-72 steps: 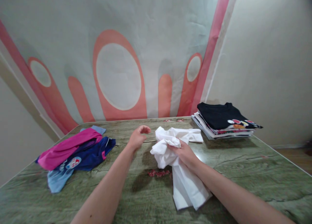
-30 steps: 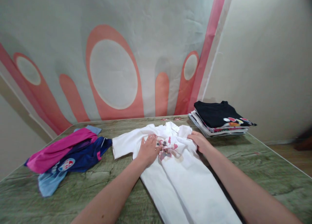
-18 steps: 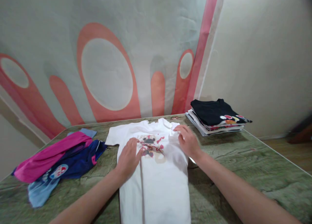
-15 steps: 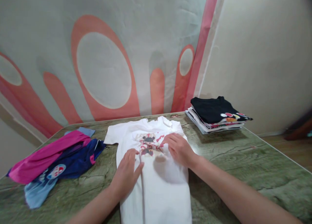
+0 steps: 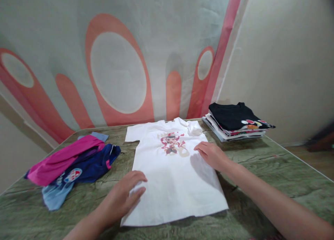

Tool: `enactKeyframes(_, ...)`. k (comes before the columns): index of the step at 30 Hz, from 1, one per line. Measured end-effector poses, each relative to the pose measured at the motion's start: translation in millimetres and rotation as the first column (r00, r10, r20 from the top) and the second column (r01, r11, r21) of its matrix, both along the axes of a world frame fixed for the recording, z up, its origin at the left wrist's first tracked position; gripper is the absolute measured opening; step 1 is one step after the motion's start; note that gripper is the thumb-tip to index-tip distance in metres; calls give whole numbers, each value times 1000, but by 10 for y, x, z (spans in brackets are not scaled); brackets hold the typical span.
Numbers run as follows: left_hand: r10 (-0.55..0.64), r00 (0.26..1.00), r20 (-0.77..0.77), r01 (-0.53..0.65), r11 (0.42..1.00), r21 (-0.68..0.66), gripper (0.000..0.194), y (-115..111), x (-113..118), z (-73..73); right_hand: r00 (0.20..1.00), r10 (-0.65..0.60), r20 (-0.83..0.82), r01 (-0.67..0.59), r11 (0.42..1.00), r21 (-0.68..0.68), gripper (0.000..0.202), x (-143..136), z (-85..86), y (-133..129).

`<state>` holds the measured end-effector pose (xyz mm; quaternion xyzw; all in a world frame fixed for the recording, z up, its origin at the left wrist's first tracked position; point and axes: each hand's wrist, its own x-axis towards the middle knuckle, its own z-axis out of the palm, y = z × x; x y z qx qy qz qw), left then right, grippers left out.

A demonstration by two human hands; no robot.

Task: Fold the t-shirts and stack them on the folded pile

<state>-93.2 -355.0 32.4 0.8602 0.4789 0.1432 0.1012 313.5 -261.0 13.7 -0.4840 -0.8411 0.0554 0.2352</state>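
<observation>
A white T-shirt (image 5: 167,184) with a red and dark cartoon print on its chest lies spread on the table, front side up. Its left sleeve is stretched out flat, while the right sleeve (image 5: 194,128) is bunched at the shoulder. Over the shirt's lower left edge is my left hand (image 5: 127,191), open, thumb and fingers apart. My right hand (image 5: 212,155) is at the shirt's right side below the sleeve, its fingers extended and slightly bent, holding nothing that I can see. Its shadow falls across the fabric.
On the wood-patterned table (image 5: 276,177), a stack of folded shirts (image 5: 235,120) with a black one on top stands at the back right. Loose pink, navy and light blue clothes (image 5: 75,160) lie at the left. A wall with a pink-patterned sheet (image 5: 122,72) rises behind the table.
The shirt's wrinkled middle is now smooth, with its print spread out and its bottom hem in view. My hands have moved apart, the left toward the lower left and the right toward the right.
</observation>
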Motion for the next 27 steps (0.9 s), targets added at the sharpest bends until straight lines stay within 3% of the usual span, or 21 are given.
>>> enactKeyframes(3,-139,989,-46,139,990,-20,45,-381,-43,71,987,-152,49,157,982,-109,18,164,41,-448)
enactKeyframes(6,-148,981,-126,158,985,73,60,-573,-84,7,950,-300,85,311,915,-257,23,232,27,-754)
enactKeyframes(9,-85,985,-152,113,976,184,37,-556,-10,-102,952,-306,-25,272,878,-394,21,136,21,-816)
enactKeyframes(11,-76,988,-136,106,969,224,31,-489,86,-132,890,-367,-269,201,848,-491,21,20,39,-763)
enactKeyframes(12,-79,990,-121,105,969,225,31,-453,133,-129,801,-418,-429,119,813,-569,20,-35,57,-724)
enactKeyframes(14,-65,997,-51,74,978,193,30,-389,201,-96,509,-546,-665,-170,694,-700,17,-118,99,-643)
enactKeyframes(16,0,998,63,-6,995,98,25,-329,226,-52,233,-658,-716,-456,576,-678,18,-170,131,-568)
enactKeyframes(17,59,991,122,-62,998,26,24,-297,223,-34,138,-690,-710,-538,550,-639,19,-191,137,-533)
enactKeyframes(19,200,957,211,-174,976,-133,25,-222,198,-8,2,-712,-702,-592,565,-574,22,-233,125,-463)
enactKeyframes(21,302,916,263,-238,939,-249,27,-139,164,4,-89,-706,-703,-569,615,-545,28,-274,92,-399)
enactKeyframes(23,326,902,284,-232,919,-318,28,-68,137,11,-111,-694,-712,-541,643,-542,40,-292,67,-351)
enactKeyframes(24,307,908,284,-204,918,-340,26,-43,129,14,-85,-688,-721,-536,642,-549,46,-283,67,-338)
enactKeyframes(25,277,920,278,-172,921,-350,23,-27,123,15,-29,-681,-732,-536,628,-564,51,-258,76,-333)
enactKeyframes(27,213,946,245,-126,936,-330,18,-23,117,14,171,-659,-732,-539,560,-629,57,-156,123,-346)
